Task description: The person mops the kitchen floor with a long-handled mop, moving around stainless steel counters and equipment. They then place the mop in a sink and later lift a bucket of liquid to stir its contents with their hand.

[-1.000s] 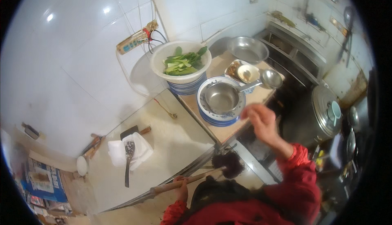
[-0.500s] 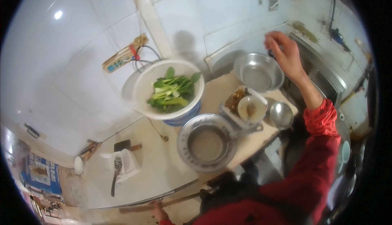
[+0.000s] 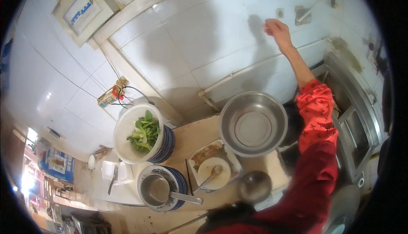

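Observation:
My right hand (image 3: 278, 33) is raised in front of the tiled wall, above and beyond a wide steel basin (image 3: 231, 119). Its fingers are curled together; whether anything small is between them I cannot make out. The arm, in a red patterned sleeve cover, reaches up along the basin's right side without visibly touching it. Only some flat circular marks show on the basin's bottom. Nearer to me, a rectangular container (image 3: 238, 166) of brownish food holds a white bowl (image 3: 203, 170) with a spoon (image 3: 216, 171) in it. A rounded metal bowl (image 3: 255, 186) stands beside them. My left hand is out of view.
Green leafy vegetables (image 3: 144, 134) fill a white basket (image 3: 120, 142) on stacked blue-rimmed dishes (image 3: 166, 147). A saucepan (image 3: 155, 190) rests in another dish stack, handle pointing right. A power strip (image 3: 114, 93) with cables hangs at the left wall. Metal sinks (image 3: 352, 127) are at right.
The view has swung toward the wall and basin. My right hand is now higher against the wall, away from the basin's rim. My left hand, at the counter's front edge before, has left the picture.

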A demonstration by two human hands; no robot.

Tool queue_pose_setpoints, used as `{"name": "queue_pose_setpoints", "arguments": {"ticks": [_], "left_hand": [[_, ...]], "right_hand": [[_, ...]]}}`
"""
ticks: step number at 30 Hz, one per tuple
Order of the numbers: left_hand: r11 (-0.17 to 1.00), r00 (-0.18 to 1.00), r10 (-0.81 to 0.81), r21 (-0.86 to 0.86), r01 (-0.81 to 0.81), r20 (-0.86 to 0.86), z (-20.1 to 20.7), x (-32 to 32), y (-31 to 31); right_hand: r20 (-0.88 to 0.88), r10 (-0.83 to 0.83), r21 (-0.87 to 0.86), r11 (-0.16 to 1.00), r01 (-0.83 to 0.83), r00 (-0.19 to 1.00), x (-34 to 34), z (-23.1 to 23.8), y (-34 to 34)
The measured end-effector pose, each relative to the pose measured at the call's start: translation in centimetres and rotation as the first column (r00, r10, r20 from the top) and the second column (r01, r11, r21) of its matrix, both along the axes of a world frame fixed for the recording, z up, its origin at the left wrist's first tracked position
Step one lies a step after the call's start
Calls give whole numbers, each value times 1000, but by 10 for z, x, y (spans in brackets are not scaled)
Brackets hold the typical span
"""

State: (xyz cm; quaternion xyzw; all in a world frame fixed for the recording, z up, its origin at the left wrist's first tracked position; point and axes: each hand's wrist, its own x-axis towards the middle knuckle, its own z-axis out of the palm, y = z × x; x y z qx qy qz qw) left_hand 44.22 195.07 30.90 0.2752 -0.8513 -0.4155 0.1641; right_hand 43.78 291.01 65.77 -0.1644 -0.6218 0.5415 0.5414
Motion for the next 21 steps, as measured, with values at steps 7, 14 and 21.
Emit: {"name": "queue_pose_setpoints", "arguments": {"ticks": [7, 14, 21], "left_hand": [[996, 997, 75, -39, -75, 6, 5, 35, 42], [990, 991, 134, -41, -134, 0, -4, 70, 44], [985, 983, 174, 2, -174, -54, -37, 136, -2]], "right_hand": [[2, 158, 40, 987, -158, 987, -57, 12, 61], [261, -121, 178, 981, 75, 958, -89, -32, 78], [204, -148, 297, 951, 82, 968, -27, -39, 93]]}}
